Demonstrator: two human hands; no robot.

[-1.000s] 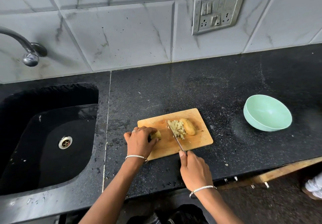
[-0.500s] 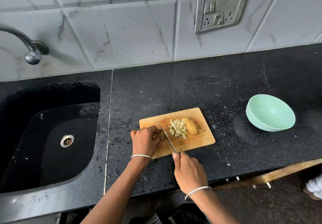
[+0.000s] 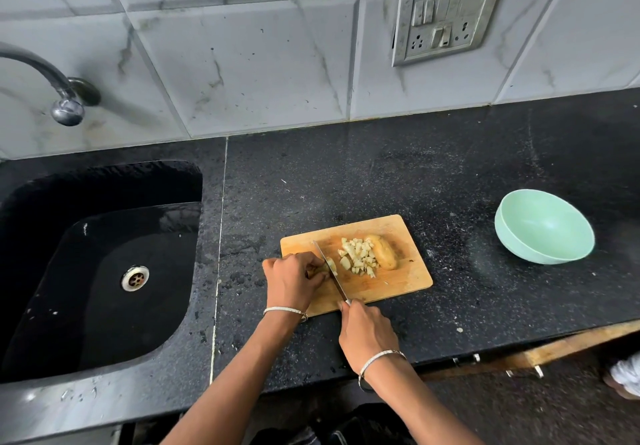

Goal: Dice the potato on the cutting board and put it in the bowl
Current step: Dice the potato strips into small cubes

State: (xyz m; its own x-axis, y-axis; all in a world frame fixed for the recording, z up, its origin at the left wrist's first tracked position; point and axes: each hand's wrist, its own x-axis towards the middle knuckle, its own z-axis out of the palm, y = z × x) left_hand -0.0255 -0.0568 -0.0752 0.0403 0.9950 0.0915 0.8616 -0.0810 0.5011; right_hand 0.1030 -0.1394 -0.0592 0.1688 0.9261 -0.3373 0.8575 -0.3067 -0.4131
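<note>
A wooden cutting board (image 3: 412,271) lies on the black counter. A pile of diced potato (image 3: 358,256) sits at its middle, with an uncut potato half (image 3: 384,252) on the pile's right. My left hand (image 3: 292,280) pins a small potato piece (image 3: 330,266) on the board's left part. My right hand (image 3: 367,333) grips a knife (image 3: 329,269) whose blade lies across that piece, right beside my left fingers. A mint-green bowl (image 3: 543,226) stands empty to the right of the board.
A black sink (image 3: 100,271) with a metal drain fills the left side, under a tap (image 3: 65,107). A switch and socket plate (image 3: 446,16) hangs on the tiled wall. The counter's front edge runs just below my wrists.
The knife has moved left from the diced pile to the piece under my left hand. A little more cut potato lies by the blade.
</note>
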